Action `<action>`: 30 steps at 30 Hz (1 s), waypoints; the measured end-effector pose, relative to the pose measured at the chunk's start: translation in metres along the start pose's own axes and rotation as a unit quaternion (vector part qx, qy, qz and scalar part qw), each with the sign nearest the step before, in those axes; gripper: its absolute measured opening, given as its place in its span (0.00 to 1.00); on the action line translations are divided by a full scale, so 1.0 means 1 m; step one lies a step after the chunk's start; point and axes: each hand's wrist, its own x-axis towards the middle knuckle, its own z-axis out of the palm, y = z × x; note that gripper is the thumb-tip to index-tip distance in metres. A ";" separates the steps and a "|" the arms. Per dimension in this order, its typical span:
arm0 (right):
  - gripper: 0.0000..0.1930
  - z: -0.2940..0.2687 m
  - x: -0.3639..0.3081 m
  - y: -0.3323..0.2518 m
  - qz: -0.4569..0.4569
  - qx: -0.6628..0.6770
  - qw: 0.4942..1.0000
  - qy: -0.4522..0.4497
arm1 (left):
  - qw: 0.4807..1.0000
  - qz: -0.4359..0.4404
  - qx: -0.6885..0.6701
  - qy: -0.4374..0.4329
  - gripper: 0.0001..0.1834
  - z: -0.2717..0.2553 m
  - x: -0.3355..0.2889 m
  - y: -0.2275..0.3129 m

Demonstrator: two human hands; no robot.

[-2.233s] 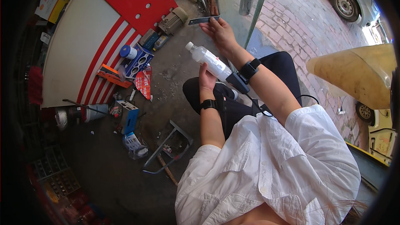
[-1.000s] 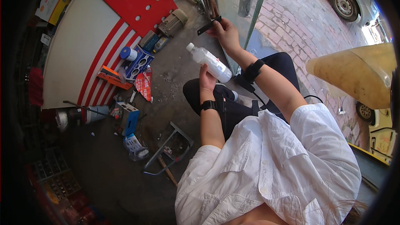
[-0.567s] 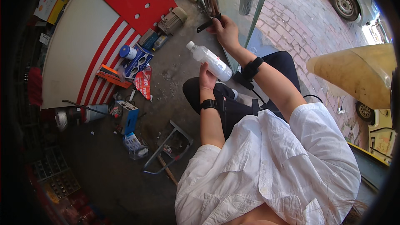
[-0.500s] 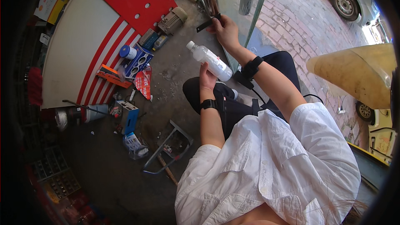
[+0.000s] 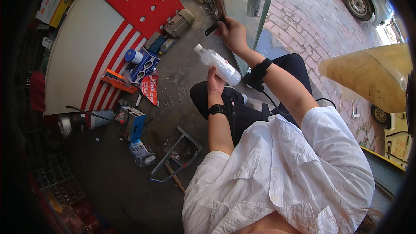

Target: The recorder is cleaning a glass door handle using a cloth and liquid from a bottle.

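Note:
A clear plastic bottle with a white cap rests tilted in my left hand, whose fingers are wrapped round its lower side. Whitish contents show through its wall. Further out, my right hand pinches a short, flat black strip. The strip lies right by the lower end of a shiny metal tube handle on a glass door; whether it touches the tube I cannot tell. Both wrists wear black bands.
A red and white panel leans at the left. Beside it lie a grey motor, a blue-lidded tub, an orange box and a blue box. A metal frame lies on the floor. Outside, a vehicle stands on brick paving.
My right hand and the black strip have shifted very slightly, with less of the strip's upper end showing past the fingers. The bottle stays in my left hand, almost unmoved.

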 end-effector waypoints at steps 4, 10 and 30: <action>0.09 -0.002 0.001 0.001 -0.017 -0.032 0.999 0.003 | 1.000 0.000 0.001 0.000 0.39 0.002 0.001 -0.001; 0.09 -0.004 -0.005 -0.003 -0.017 -0.084 0.996 0.022 | 1.000 0.004 0.003 0.005 0.39 -0.001 0.000 0.000; 0.08 -0.001 -0.002 -0.005 -0.017 -0.059 0.998 0.025 | 1.000 0.001 0.014 0.008 0.40 0.004 0.000 0.000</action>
